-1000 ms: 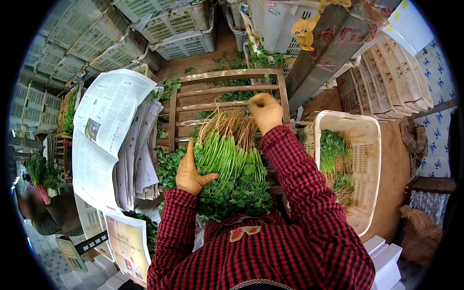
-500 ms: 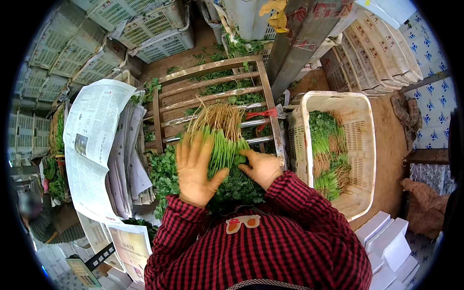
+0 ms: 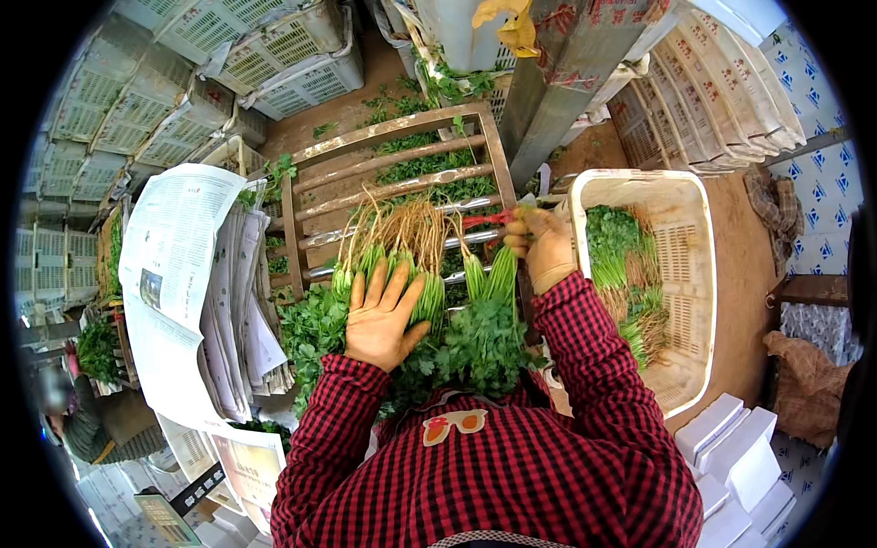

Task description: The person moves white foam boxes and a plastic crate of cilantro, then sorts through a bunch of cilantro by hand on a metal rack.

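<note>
My left hand [image 3: 384, 321] lies flat with its fingers spread on a bunch of leafy, celery-like greens [image 3: 431, 294]. The long brown roots [image 3: 402, 228] point away from me over a metal rack [image 3: 481, 151]. At the rack's right rail, my right hand [image 3: 545, 242] is closed, its bent fingers pinching a cluster of red ties [image 3: 486, 219]. A smaller clump of green stems [image 3: 493, 279] lies apart from the main bunch, just left of my right forearm. Leaves spread toward my body.
A white plastic crate [image 3: 690, 274] with rooted bunches stands at the right. Stacked newspapers [image 3: 228, 301] are at the left. A metal post [image 3: 557, 100] rises beyond the rack. Baskets [image 3: 301, 55] are stacked at the far left, white boxes [image 3: 731, 457] at the near right.
My right hand has moved from the greens up and right to the red ties. The stems have spread, and a small clump now lies apart. My left hand remains on the bunch, slightly lower.
</note>
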`<control>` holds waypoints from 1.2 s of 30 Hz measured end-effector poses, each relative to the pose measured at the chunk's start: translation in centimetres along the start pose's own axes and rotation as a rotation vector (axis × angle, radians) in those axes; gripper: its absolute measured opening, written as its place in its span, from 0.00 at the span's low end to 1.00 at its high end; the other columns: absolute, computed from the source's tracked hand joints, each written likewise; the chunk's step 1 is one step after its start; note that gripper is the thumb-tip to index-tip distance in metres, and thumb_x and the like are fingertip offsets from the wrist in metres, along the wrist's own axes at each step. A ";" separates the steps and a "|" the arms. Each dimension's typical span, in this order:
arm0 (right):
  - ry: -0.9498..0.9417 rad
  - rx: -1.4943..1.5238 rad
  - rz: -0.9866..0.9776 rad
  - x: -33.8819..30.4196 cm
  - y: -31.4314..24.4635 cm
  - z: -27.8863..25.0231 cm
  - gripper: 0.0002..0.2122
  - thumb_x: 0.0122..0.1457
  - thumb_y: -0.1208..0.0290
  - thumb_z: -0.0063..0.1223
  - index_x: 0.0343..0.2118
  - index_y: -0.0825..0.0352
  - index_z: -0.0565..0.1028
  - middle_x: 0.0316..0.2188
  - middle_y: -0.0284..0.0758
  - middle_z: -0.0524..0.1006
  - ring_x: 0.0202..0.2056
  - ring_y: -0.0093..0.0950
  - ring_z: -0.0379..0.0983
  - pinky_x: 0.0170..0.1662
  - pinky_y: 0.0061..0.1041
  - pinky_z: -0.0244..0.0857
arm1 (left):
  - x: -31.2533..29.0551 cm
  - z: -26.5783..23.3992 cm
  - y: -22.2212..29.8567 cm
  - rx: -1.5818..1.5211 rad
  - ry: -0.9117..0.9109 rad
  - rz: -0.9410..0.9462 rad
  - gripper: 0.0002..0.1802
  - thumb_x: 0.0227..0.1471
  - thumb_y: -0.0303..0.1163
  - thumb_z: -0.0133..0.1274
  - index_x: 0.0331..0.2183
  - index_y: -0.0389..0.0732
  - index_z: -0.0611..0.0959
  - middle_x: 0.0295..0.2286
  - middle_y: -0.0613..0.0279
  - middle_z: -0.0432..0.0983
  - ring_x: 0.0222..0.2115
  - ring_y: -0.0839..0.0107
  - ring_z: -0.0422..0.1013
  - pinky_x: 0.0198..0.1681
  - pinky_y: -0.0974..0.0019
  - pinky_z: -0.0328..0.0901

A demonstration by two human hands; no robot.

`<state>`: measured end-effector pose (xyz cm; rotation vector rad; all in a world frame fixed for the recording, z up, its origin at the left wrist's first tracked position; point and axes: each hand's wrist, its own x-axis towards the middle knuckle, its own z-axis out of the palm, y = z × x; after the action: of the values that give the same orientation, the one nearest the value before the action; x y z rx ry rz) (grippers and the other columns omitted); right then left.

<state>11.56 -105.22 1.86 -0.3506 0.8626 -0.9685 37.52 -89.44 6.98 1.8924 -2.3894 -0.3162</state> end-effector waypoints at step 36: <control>-0.050 -0.904 -0.467 1.7 2.4 4.1 0.07 0.62 0.67 0.57 0.39 0.62 0.81 0.26 0.37 0.82 0.25 0.32 0.78 0.28 0.31 0.72 | -1.3 2.9 4.8 -0.188 -0.012 0.128 0.35 0.46 0.40 0.66 0.55 0.39 0.76 0.53 0.52 0.72 0.54 0.51 0.69 0.56 0.52 0.68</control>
<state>16.54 -105.81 2.14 -1.3903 1.1688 -0.9345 32.74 -86.80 5.23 1.6543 -2.3791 -0.5232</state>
